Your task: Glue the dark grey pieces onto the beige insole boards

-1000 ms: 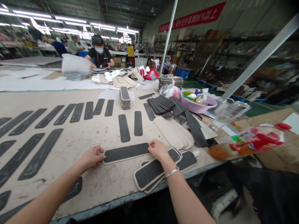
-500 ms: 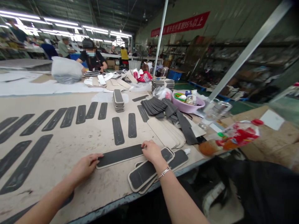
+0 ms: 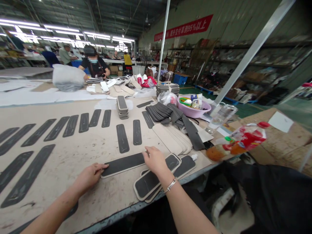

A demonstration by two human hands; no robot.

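A long dark strip with a pale border (image 3: pixel 124 164) lies on the table between my hands. My left hand (image 3: pixel 94 174) pinches its left end, fingers pressed together. At the strip's right end, my right hand (image 3: pixel 153 158) has its fingers bent over the edge, closed on it. Just below my right wrist, bordered dark pieces (image 3: pixel 147 185) overlap in a small pile at the table edge. Dark strips with glossy streaks (image 3: pixel 122 138) lie in rows to the left and beyond. Pale blank pieces (image 3: pixel 170 139) are fanned out right of my right hand.
Beyond are a stack of bordered pieces (image 3: pixel 122 105), dark strips (image 3: pixel 159 112) and a pink basin (image 3: pixel 195 109). Bottles (image 3: pixel 251 139) lie by the right edge. A metal pole (image 3: pixel 253 52) slants up at right. Across the table, a person (image 3: pixel 94 66) works near a plastic bag (image 3: pixel 68 78).
My right hand has slid slightly left along the strip, its fingers reaching over the end. The left thumb and fingers have closed more over the other end. The view has shifted slightly.
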